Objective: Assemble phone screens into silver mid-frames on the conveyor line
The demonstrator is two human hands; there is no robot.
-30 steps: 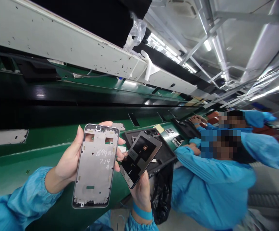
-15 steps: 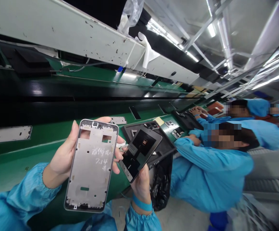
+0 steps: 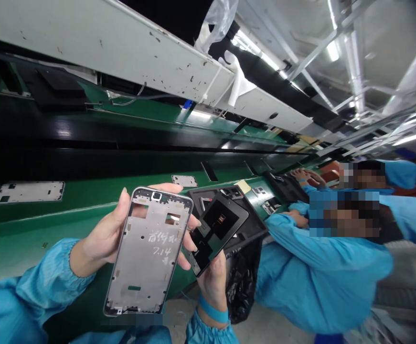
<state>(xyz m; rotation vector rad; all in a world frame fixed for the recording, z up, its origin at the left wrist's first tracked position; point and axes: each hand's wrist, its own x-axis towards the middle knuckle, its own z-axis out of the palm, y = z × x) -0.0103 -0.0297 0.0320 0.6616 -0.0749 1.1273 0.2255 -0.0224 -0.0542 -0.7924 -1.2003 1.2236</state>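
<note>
My left hand (image 3: 109,229) grips a silver phone frame (image 3: 145,253) with a black rim, its inner face toward me. Cutouts, small holes and white handwriting reading "7.14" show on the metal. Its fingers come round the far edge of the frame, close to a dark phone screen assembly (image 3: 217,224). That assembly sits in my right hand (image 3: 213,274), tilted, with an orange-marked patch near its upper part. The frame overlaps its left edge, and whether the two touch I cannot tell. Most of the right fingers are hidden beneath the assembly.
On the green bench lie one phone frame (image 3: 28,192) at left and another (image 3: 184,181) further back. Behind my right hand is a black tray (image 3: 252,217) with parts. A black bag (image 3: 245,282) hangs below. Co-workers in blue (image 3: 318,282) sit at right.
The view has shifted, so the bench and co-workers appear further right. The frame now covers more of the screen assembly's left side. Both hands keep their holds.
</note>
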